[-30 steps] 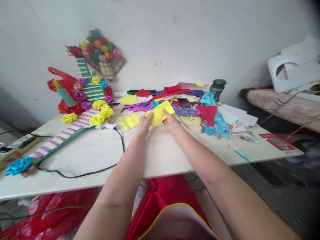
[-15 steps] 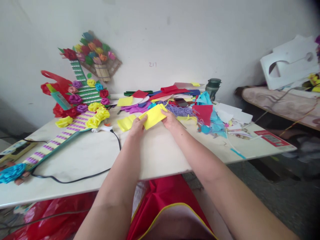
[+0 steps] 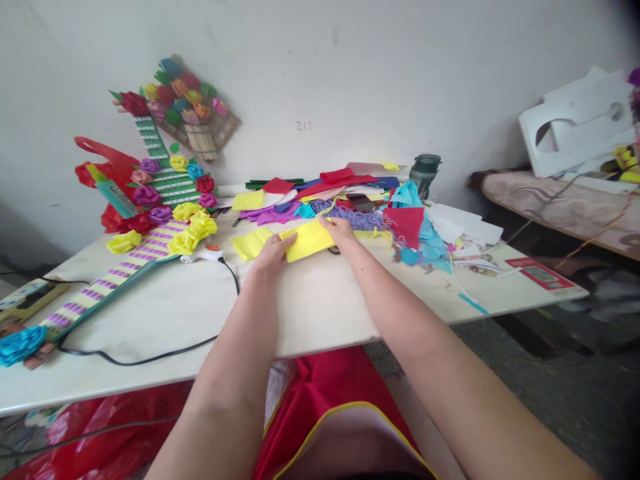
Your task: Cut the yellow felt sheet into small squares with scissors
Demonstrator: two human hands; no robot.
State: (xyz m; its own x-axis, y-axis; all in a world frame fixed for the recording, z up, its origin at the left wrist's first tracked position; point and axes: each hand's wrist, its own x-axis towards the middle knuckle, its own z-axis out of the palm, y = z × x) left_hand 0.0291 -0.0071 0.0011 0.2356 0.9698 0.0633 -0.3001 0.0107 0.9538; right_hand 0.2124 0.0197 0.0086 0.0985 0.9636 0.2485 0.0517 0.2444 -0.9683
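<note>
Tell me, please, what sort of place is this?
Probably a small craft workspace: the table bears paper flowers, a heap of purple string and a glue bottle, and both hands hold a yellow sheet.

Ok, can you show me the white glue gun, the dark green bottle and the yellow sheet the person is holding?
White glue gun (image 3: 209, 256): head view, on its body.
Dark green bottle (image 3: 423, 183): head view, on its side below the lid.
Held yellow sheet (image 3: 310, 241): head view, on its middle.

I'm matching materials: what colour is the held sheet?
The held sheet is yellow, clearest in the head view.
</note>
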